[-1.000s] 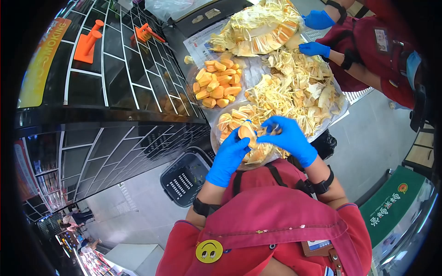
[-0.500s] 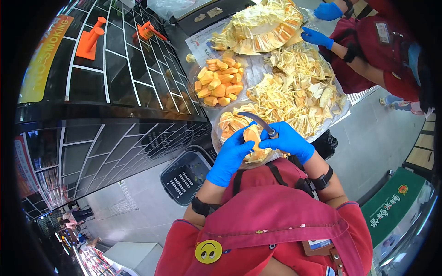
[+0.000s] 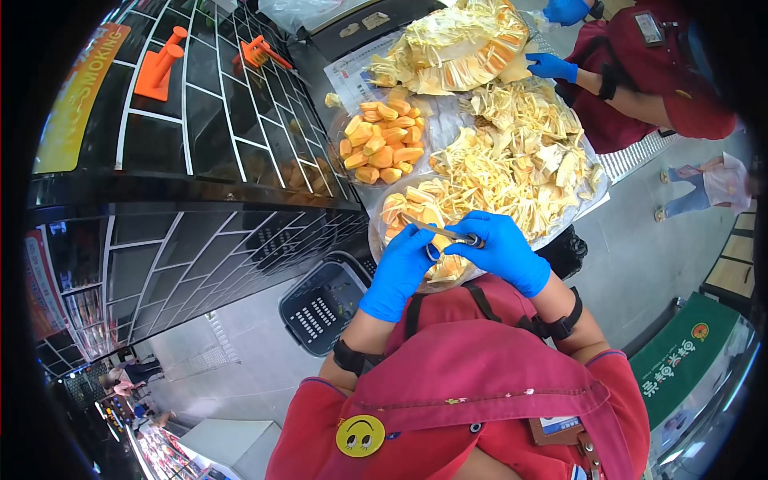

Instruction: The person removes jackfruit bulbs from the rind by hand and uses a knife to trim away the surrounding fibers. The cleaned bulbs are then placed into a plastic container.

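Observation:
My left hand (image 3: 404,268), in a blue glove, has its fingers closed on a yellow-orange jackfruit pod (image 3: 442,242), largely hidden by fingers and blade. In my right hand (image 3: 508,254), gloved alike, is a small curved knife (image 3: 446,232). Its blade points left across the pod, close to my left fingertips. Both hands are above the near edge of a clear bowl (image 3: 374,248) of jackfruit pieces (image 3: 412,200). Beyond it stands a second bowl heaped with cleaned orange pods (image 3: 386,142). Fibrous jackfruit scraps (image 3: 512,180) lie piled to the right.
A large cut jackfruit (image 3: 456,48) lies at the table's far end. A co-worker's blue-gloved hand (image 3: 552,67) is beside it. A dark basket (image 3: 320,308) stands on the floor at left, a black bag (image 3: 566,252) at right. Orange holders (image 3: 158,70) are on the tiled wall.
The knife has swung lower, its blade now lying across the pod, which is less visible. The co-worker's hands and body have shifted slightly. A passer-by has come further into view at right.

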The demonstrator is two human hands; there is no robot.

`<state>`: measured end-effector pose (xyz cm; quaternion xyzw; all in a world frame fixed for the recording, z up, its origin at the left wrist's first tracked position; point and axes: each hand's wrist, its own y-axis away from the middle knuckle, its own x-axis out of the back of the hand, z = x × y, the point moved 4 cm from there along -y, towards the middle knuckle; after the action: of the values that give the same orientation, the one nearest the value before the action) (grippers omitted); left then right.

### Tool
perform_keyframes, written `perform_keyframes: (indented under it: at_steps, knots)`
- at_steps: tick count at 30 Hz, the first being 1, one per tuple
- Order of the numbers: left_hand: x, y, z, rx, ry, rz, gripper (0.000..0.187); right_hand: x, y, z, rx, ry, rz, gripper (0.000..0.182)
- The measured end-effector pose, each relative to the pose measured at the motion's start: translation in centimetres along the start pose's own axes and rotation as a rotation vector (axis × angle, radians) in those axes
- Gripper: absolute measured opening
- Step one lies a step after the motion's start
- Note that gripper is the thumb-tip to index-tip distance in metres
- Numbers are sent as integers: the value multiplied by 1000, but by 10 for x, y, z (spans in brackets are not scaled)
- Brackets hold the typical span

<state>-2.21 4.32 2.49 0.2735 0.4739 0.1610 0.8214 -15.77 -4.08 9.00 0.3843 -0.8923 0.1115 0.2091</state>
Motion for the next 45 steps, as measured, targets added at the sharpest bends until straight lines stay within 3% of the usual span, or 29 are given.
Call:
perform_keyframes:
  at_steps: [5, 11, 13, 15, 17, 23, 26, 29, 31, 33, 34, 35, 36, 38, 43, 45]
  knots:
    - [-11, 7, 5, -35, -109, 87, 23, -5, -1, 7, -13, -32, -79, 28]
    - [-4, 0, 5, -123, -107, 62, 29, -10, 0, 14, -74, -125, 1, 24]
    - [-11, 3, 12, -188, -274, 53, 33, -9, 0, 24, -273, -544, 1, 24]
    - [-15, 4, 13, -245, -443, 43, 37, -5, -4, 26, -326, -545, 34, 25]
    - [-27, 7, 14, -538, -635, -69, 46, 9, -10, 12, -167, -272, 119, 28]
    - [-36, 19, 19, -642, -1030, -33, 50, 18, -14, -9, 57, -67, 64, 25]
    - [-46, 29, 25, -550, -1255, -12, 49, 16, -14, -9, 121, 28, 3, 22]
    - [-43, 32, 23, -398, -1175, 4, 48, 8, -12, 1, 155, 79, -24, 19]
    - [-41, 30, 22, -423, -1140, -32, 49, 6, -11, 5, 170, 93, -23, 18]
    - [-38, 28, 21, -446, -1106, -68, 50, 6, -10, 15, -18, -94, -36, 20]
    - [-34, 26, 20, -341, -1014, -70, 51, 5, -8, 17, -17, -95, -37, 20]
    - [-30, 24, 17, -237, -922, -71, 51, 4, -6, 26, -157, -271, -30, 21]
    - [-26, 21, 16, -237, -922, -70, 51, 2, -4, 31, -298, -448, -23, 22]
    - [-23, 18, 14, -301, -682, -142, 52, 5, -5, 26, -249, -427, -23, 22]
    - [-31, 19, 18, -285, -636, -134, 54, 7, -7, 19, -177, -297, 24, 19]
    - [-31, 19, 21, -310, -614, -102, 54, 10, -3, 26, -302, -472, 244, 17]
